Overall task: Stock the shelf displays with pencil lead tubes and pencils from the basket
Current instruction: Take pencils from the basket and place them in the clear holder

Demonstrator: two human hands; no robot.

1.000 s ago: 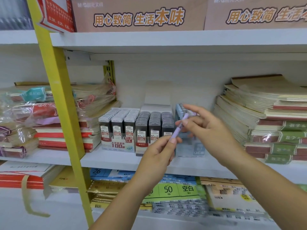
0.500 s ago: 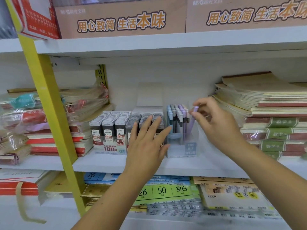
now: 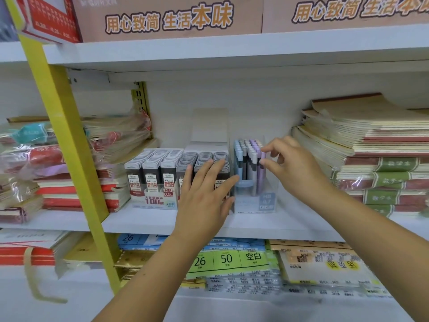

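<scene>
Head view: purple pencil held upright in the clear display box
The right hand pinches the pencil's top between thumb and forefinger, at the box's front right corner among blue and lilac pencils. The left hand is spread flat, holding nothing, before the lead tubes just left of the box on the white shelf; contact cannot be told
</scene>
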